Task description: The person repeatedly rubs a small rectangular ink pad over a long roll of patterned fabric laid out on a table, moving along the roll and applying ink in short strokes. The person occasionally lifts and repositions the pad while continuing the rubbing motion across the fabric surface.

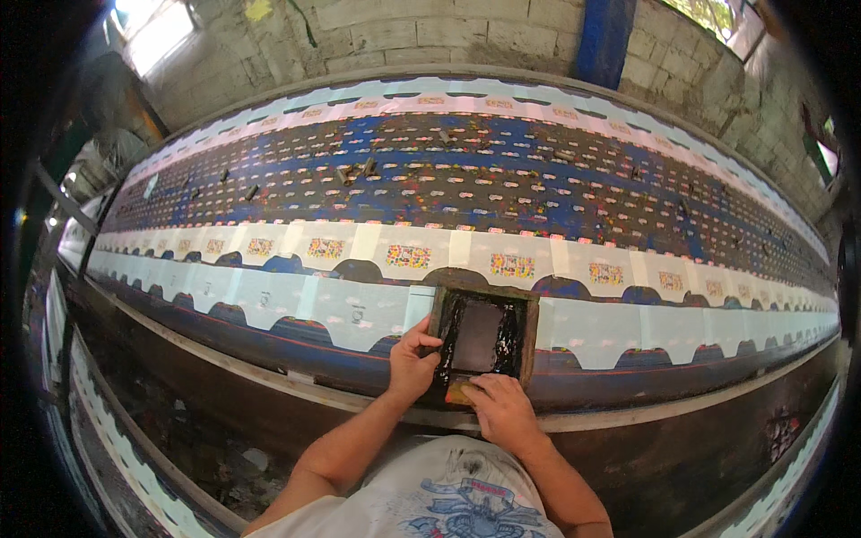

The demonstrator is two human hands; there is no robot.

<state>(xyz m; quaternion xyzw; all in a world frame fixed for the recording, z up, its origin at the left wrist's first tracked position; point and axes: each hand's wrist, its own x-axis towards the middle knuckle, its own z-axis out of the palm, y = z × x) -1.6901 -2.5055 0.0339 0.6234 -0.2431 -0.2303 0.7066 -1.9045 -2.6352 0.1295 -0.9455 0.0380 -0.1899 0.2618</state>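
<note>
Two hands work at the near side of a long table [628, 386] whose edges bow across the view, and past them, beyond its far edge, rises a wall of pale blocks [511, 40] with a blue column [605, 45]. Just ahead of the right grip [504, 405] and beside the left grip [413, 362] lies the wooden frame [532, 336], flat on the table; its shallow inside shows a greyish-mauve panel [482, 330] with dark, glossy ink [508, 348] smeared along the walls. The left grip is partly curled, its fingers against the frame's left side; the right grip is closed over a yellow-orange block [458, 393] at the frame's near end. To either side of the grips runs a row of pale bluish pieces [592, 334]; farther ahead come cream pieces [462, 251] bearing multicoloured patches, then a dark-and-blue stretch scattered with small dark blocks [343, 176].
</note>
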